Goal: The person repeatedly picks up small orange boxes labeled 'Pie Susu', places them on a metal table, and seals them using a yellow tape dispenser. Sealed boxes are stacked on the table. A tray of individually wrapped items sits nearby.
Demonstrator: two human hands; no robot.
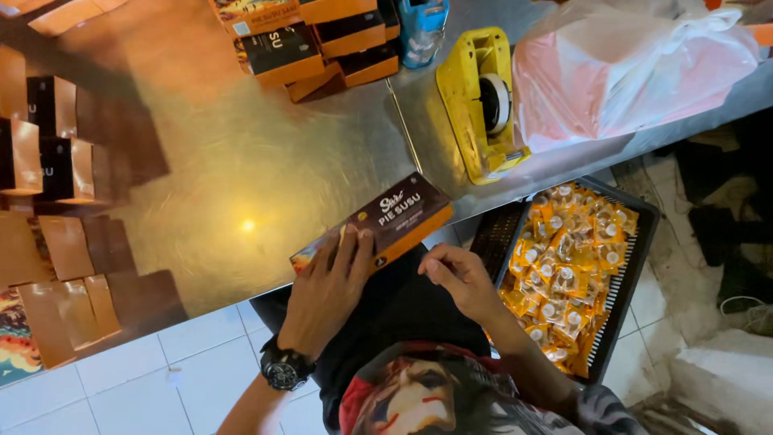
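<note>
Single view, head-worn camera. It looked steeply down from above the person's chest, close to both hands, facing the shiny steel bench (266, 153). The frame ran from stacked boxes at the far edge to the white tiled floor (105, 387) below. No second view.

A steel counter (241, 161) carries the things. Stacked brown-and-orange boxes (322, 40) are set at its far edge, a yellow tape dispenser (481, 105) and a pink plastic bag (628, 64) toward its right end. Flat and folded cartons (48, 201) are ranged along the left edge. One brown-and-orange box (378, 221) is rested on the near edge
</note>
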